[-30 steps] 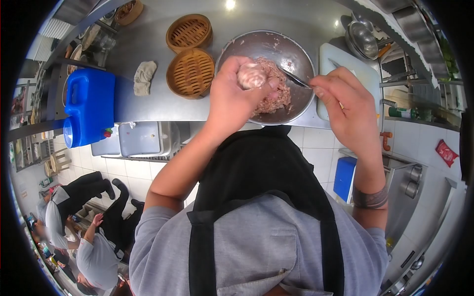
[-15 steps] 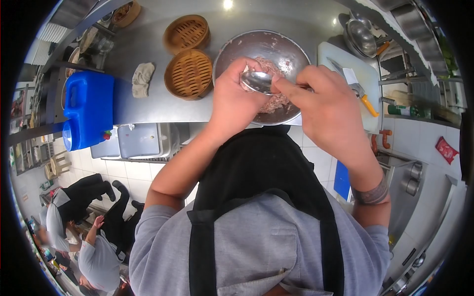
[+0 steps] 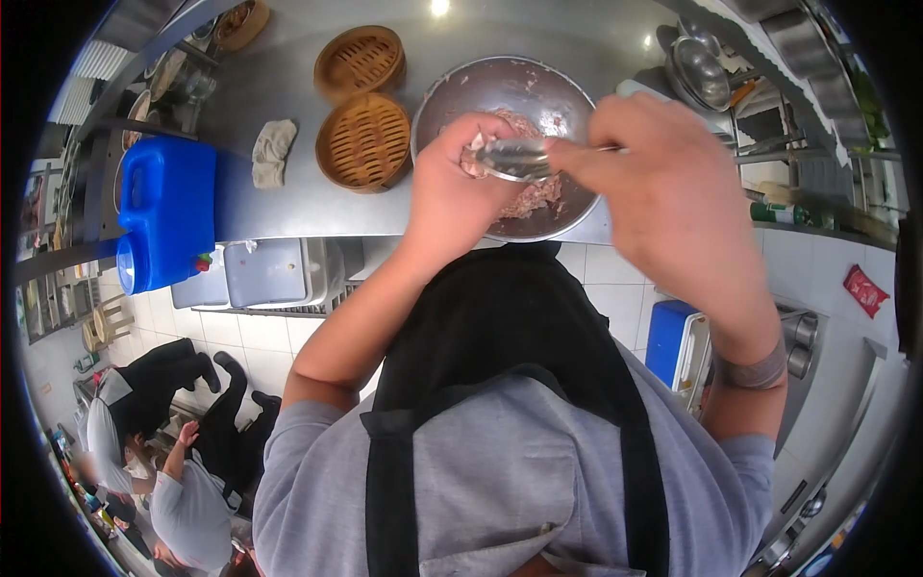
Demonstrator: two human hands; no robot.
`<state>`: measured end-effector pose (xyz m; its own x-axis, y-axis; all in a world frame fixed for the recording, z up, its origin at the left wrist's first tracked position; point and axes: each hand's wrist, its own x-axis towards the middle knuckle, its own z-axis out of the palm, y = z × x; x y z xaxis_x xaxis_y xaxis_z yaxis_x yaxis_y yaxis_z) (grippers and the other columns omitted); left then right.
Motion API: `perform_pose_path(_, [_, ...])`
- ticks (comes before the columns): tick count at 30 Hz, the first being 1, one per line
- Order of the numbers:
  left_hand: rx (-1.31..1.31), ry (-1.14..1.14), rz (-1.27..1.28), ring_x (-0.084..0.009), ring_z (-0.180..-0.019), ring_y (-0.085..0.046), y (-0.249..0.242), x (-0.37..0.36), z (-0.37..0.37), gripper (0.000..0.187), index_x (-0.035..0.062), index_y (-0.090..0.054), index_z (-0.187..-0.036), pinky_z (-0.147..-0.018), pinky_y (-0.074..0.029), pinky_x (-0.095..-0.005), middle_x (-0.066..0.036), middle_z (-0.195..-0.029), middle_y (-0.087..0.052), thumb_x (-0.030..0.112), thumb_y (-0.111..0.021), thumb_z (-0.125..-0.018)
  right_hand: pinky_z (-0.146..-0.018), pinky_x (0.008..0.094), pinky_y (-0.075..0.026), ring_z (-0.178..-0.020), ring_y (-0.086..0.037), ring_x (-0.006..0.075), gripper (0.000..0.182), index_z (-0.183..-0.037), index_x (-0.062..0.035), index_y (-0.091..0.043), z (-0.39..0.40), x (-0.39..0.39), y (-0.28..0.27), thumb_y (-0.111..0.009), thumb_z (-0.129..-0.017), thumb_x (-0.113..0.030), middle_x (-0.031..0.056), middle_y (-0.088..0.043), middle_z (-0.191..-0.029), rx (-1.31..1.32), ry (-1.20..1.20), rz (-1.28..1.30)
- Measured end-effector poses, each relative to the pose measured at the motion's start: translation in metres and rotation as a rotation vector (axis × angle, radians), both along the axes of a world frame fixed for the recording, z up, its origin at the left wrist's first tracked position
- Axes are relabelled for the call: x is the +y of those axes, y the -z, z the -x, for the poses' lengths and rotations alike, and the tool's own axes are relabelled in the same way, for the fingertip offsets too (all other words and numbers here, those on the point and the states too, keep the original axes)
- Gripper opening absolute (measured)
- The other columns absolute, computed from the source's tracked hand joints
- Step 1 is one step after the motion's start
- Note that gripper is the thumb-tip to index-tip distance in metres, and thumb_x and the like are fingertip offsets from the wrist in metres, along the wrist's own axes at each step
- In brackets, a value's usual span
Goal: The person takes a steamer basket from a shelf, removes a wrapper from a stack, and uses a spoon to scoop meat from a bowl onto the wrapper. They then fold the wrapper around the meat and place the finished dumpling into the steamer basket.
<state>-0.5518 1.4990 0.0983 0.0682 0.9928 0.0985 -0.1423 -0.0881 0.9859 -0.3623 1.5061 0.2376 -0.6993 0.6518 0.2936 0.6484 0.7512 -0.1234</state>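
My left hand is curled into a loose fist over the near left part of a steel mixing bowl. Pinkish minced meat shows at the thumb side of that fist. The handle of a metal spoon is gripped in my right hand, slightly blurred at the bowl's right side. Its shiny bowl lies right at the left fist's opening. More minced meat rests in the mixing bowl below, partly hidden by the hands and spoon.
Two round bamboo steamers stand left of the bowl, near a folded cloth. A blue jug is at the counter's left end. A cutting board lies behind my right hand. Two people are at the lower left.
My right hand has moved right and the spoon has shifted slightly right with it. The hand now covers most of the cutting board and hides the knife. My left hand stays nearly in place.
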Motion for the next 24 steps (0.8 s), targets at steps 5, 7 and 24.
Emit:
perform_pose_path(5, [-0.017, 0.052, 0.109, -0.0148, -0.096, -0.073, -0.006, 0.002, 0.009, 0.038, 0.001, -0.058, -0.115, -0.08, -0.06, -0.0276, -0.008, -0.111, -0.07, -0.011, -0.075, -0.084, -0.07, 0.0396, -0.045, -0.08, -0.058, 0.026, 0.035, -0.103, -0.0055, -0.08, 0.0, 0.003, -0.005, -0.065, -0.073, 0.003, 0.007, -0.057, -0.084, -0.036, -0.004, -0.052])
perform_pose_path(7, [0.013, 0.054, 0.077, -0.0167, -0.096, -0.075, -0.002, 0.002, 0.007, 0.039, 0.0004, -0.056, -0.117, -0.076, -0.061, -0.0282, -0.01, -0.111, -0.07, -0.012, -0.073, -0.084, -0.07, 0.0395, -0.044, -0.08, -0.058, 0.0254, 0.037, -0.105, -0.0045, -0.079, 0.005, 0.004, 0.009, -0.064, -0.072, 0.003, 0.007, -0.057, -0.084, -0.076, -0.042, -0.078])
perform_pose_path(24, [-0.647, 0.081, 0.391, -0.023, -0.091, -0.065, -0.01, 0.031, 0.019, 0.014, 0.0079, -0.063, -0.097, -0.093, -0.05, -0.0369, -0.006, -0.089, -0.066, 0.019, -0.07, -0.101, -0.072, 0.0414, -0.046, -0.079, -0.059, 0.0281, 0.017, -0.097, -0.0035, -0.075, -0.021, -0.009, 0.016, -0.072, -0.08, -0.001, 0.008, -0.059, -0.083, 0.076, 0.064, -0.004])
